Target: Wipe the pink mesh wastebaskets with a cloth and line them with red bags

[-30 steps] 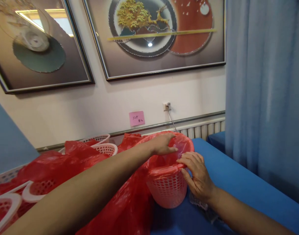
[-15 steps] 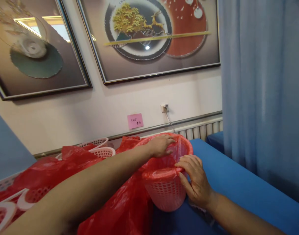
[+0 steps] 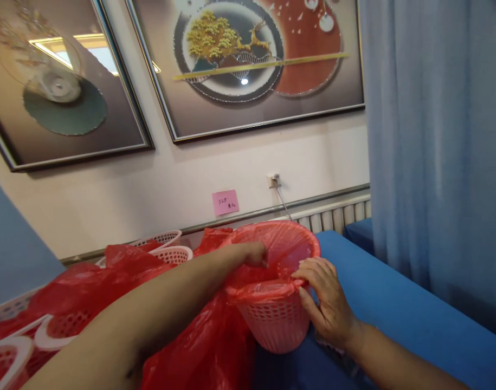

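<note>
A pink perforated plastic basket (image 3: 274, 325) stands on the blue surface, lined with a thin red plastic bag (image 3: 272, 290) that is folded over its rim. My left hand (image 3: 253, 253) is inside the basket's mouth, curled like a fist against the liner. Its fingertips are hidden, so I cannot make out what they hold. At the right side of the rim, my right hand (image 3: 324, 300) pinches the bag's folded edge, thumb outside and fingers over the top.
Several white perforated baskets (image 3: 172, 253) crowd the left side, with red plastic bags (image 3: 81, 281) over and among them. A blue padded surface (image 3: 378, 303) extends right. Behind are a radiator (image 3: 333, 218), a plugged socket (image 3: 274, 181) and a pink note (image 3: 225, 202). A blue curtain (image 3: 426, 135) hangs at right.
My left hand has moved left and lower inside the basket, and its spread fingers have curled in. My right hand stays at the rim. The red liner looks more spread out inside.
</note>
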The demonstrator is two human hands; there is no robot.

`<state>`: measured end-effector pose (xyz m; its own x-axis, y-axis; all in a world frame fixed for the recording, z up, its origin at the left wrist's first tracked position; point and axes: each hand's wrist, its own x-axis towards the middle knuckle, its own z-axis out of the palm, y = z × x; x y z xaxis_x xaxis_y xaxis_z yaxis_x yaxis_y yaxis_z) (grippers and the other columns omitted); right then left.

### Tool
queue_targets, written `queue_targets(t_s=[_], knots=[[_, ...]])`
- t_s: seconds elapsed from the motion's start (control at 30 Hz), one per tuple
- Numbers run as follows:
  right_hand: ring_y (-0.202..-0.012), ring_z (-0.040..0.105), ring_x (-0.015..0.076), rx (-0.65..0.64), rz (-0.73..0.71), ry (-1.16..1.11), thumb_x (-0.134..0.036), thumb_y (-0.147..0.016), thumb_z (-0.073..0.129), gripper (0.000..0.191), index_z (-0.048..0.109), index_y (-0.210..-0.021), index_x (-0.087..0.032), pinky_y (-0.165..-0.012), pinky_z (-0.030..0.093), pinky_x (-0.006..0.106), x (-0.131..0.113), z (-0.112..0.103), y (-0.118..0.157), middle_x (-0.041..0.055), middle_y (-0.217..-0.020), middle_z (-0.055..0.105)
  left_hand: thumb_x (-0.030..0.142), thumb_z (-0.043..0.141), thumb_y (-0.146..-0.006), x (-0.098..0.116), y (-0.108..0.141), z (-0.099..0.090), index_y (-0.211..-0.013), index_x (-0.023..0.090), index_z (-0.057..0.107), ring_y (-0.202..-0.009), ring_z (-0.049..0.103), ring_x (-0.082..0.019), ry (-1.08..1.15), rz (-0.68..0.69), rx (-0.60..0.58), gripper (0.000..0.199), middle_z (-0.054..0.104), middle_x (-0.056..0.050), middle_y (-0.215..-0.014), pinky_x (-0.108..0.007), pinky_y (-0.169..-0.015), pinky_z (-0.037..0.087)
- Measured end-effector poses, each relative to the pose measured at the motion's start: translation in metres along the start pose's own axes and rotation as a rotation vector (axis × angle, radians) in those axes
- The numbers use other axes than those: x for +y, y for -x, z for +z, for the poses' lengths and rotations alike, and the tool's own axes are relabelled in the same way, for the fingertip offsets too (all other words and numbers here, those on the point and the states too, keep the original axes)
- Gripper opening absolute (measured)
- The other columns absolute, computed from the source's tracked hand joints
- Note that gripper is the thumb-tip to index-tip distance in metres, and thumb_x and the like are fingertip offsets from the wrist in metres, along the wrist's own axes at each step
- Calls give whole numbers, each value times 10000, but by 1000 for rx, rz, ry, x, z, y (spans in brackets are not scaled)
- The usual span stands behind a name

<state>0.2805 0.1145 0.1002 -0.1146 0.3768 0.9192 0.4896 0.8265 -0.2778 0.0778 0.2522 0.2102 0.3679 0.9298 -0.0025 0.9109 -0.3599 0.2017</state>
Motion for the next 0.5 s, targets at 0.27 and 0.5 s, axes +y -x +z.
queue_targets(t_s=[0.27,0.5], knots=[[-1116,567,256,-11,-15,-31,-193,-956,513,211,564,-1150,-260,-1054,345,482,-1,-6,7,44,-1094,652,331,672,-952,-43,-12,-56,-1169,153,660,-1131,646,-252,46,-156,292,281,669,-86,-1237,-482,-992,529],[-1040,569,228,9,-11,-140,-161,-950,463,146,544,-1047,-235,-1019,361,465,16,-8,2,30,-1000,620,266,798,-813,-59,-38,-54,-731,144,693,-655,626,-153,346,-210,260,181,663,14,-642,-247,-617,469]])
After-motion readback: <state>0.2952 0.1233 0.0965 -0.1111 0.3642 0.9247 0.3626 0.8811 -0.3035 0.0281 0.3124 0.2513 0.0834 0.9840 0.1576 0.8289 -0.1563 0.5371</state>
